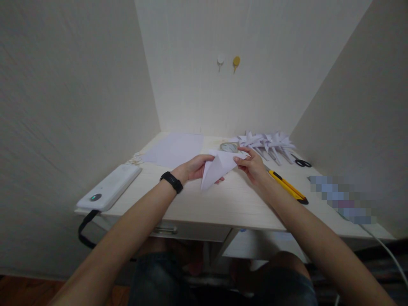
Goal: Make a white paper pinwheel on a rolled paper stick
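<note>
both hands are folding a white paper sheet (pixel 216 168) held just above the surface (pixel 229 199), in front of the finished paper pile (pixel 267 142). left hand (pixel 194 168) fingers gripping its left edge, right hand (pixel 251 163) fingers pinching the top corner. next move likely needs pressing the crease flat.

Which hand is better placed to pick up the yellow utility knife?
Right. The right hand pinches the folded paper just beside the yellow utility knife; the left hand sits farther away.
</note>
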Demonstrator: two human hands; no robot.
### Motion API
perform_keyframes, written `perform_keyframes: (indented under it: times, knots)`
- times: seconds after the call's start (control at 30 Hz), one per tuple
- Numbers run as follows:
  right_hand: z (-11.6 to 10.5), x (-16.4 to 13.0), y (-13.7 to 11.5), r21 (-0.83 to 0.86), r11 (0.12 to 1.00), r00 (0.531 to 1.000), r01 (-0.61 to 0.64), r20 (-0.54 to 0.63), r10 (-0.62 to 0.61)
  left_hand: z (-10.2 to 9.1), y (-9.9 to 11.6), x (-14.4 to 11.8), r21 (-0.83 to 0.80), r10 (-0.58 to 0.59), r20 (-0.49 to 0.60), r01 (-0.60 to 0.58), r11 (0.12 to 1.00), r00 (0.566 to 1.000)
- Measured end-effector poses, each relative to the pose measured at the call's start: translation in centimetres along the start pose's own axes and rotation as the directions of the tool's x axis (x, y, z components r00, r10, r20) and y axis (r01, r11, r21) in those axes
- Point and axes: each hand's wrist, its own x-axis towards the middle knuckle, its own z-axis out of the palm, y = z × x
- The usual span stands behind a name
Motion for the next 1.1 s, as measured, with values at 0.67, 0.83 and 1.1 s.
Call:
perform_keyframes:
  times: [0.67,0.83,1.1]
  knots:
    - [-1.9,-3.6,-1.1,-0.208,0.964,0.985,-0.164,0.026,0.173,-1.1,0.0,0.0,0.633,0.334,-0.120,-0.187,0.751,0.935]
    - [-2.4,-5.6,-0.9,-0.169,0.954,0.965,-0.247,0.049,0.259,0.2,-0.4,0.0,0.829,0.493,-0.052,-0.238,0.506,0.868]
    - [-1.8,-7.1,-1.0,-0.023,0.940,0.940,-0.341,0.022,0.341,5.7,-2.2,0.2,0.969,0.330,0.248,-0.230,-0.093,0.911]
